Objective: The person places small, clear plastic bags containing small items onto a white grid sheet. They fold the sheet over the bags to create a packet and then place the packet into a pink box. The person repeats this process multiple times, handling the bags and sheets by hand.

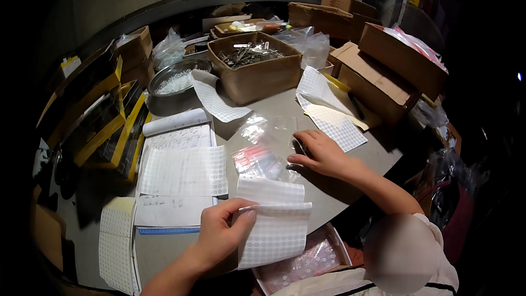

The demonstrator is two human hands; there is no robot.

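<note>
A folded sheet of small round stickers (274, 235) hangs from my left hand (224, 230), its upper edge pinched between thumb and fingers. Another part of sticker sheet (268, 190) shows just behind it. My right hand (320, 154) rests low over the table, thumb and fingers apart. Beside its fingertips lie small clear plastic bags (257, 130) and a pile of zip bags with red edges (255, 160). Whether the fingertips touch a bag, I cannot tell. Left of my left hand, a sticker sheet (183, 170) covers part of an open notebook (170, 211).
A cardboard box of metal parts (255, 85) and a metal bowl of small clear pieces (178, 83) stand at the back. Sticker sheets (334, 126) lie right, by stacked cartons (378, 77). Yellow-edged boxes (112, 131) lean left. A box of bagged pieces (307, 260) sits at the near edge.
</note>
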